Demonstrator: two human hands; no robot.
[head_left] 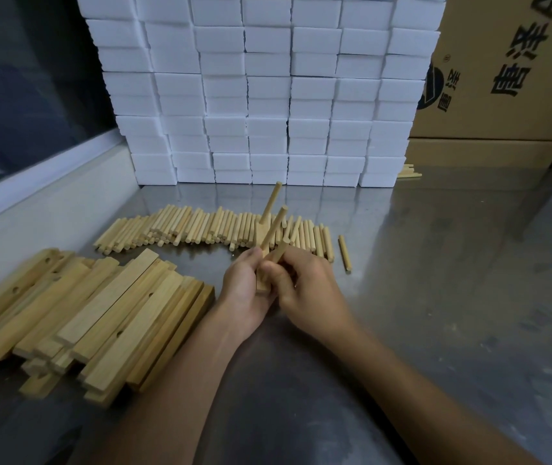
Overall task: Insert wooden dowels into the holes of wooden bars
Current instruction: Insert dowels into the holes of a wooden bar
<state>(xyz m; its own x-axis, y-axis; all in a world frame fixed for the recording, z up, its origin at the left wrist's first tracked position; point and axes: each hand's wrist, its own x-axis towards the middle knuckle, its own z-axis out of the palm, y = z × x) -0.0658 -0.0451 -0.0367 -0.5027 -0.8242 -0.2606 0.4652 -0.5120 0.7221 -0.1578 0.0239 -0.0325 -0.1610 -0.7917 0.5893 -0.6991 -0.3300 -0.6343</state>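
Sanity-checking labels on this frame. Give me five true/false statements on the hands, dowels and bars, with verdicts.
1. The left hand grips a wooden bar with a dowel standing in it. True.
2. The right hand is empty. False: it pinches a second dowel.
3. The loose dowels lie in a row beyond the hands. True.
4. The pile of bars lies right of the hands. False: it lies to the left.
5. Stacked white blocks stand behind the dowels. True.

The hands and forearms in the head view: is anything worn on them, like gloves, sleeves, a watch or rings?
Nothing is visible. The left hand and right hand are bare, without gloves, and both forearms are uncovered to the frame edge. No watch, ring or bracelet shows.
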